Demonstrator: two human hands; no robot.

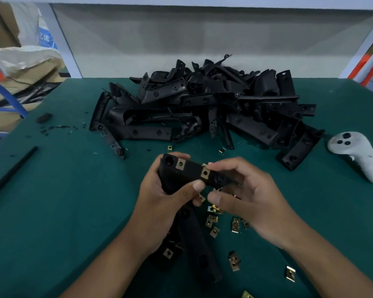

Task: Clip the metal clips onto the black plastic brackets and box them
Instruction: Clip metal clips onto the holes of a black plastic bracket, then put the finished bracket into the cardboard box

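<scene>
A black plastic bracket [194, 175] is held above the green desk [63, 201], gripped at its near end by the left hand [159, 198], whose grip is curled round it. Two metal clips are seen seated on the bracket, one [180, 164] beside the left fingertips, the other [205, 173] pinched by the narrow grip of the right hand [248, 194]. Loose clips [235, 225] are scattered just below the right grip. Beyond both grips a pile of brackets [205, 104] is heaped; a white controller [357, 157] lies to the right
</scene>
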